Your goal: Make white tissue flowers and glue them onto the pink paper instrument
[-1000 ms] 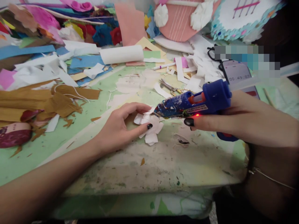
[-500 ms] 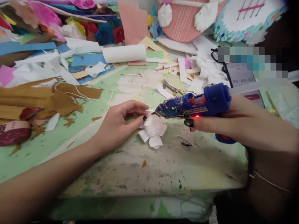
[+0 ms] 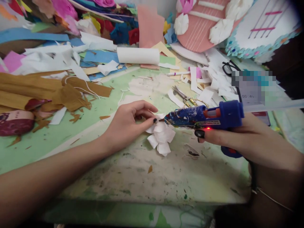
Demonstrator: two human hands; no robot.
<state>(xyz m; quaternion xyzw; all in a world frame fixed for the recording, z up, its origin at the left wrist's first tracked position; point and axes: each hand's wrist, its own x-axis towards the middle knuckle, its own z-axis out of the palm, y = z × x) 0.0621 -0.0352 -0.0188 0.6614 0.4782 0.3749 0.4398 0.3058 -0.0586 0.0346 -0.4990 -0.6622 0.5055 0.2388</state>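
Black nail polish [image 3: 199, 133] and a thin bracelet [image 3: 273, 198] show.

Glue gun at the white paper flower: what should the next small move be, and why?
Probably squeeze one small dab of glue. The right hand holds the glue gun with its nozzle at the white paper flower's upper edge, and the left hand is at that edge too. Its thumb is close to the nozzle, so go gently.
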